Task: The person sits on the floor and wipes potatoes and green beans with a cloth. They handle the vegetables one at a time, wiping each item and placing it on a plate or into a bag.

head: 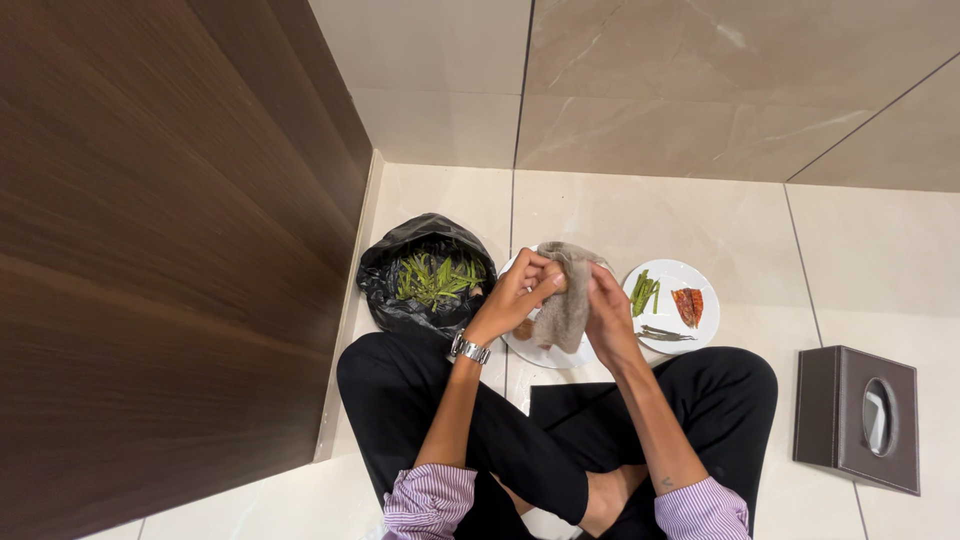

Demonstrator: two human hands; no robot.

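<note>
— What are the fingers doing?
— Left hand (520, 293) and right hand (606, 315) both clutch a grey cloth (566, 300), held above a white plate (545, 354) on the floor.
— Around them?
— A black bag (395, 290) of green scraps left, a second plate (700, 280) right

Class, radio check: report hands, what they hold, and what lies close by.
Left hand and right hand both grip the grey cloth over a white plate. Black bag of green trimmings left. Second plate right.

cloth (565, 300) grey | bag (400, 290) black | plate (700, 335) white | sleeves (430, 500) purple-striped | box (855, 415) brown
</note>
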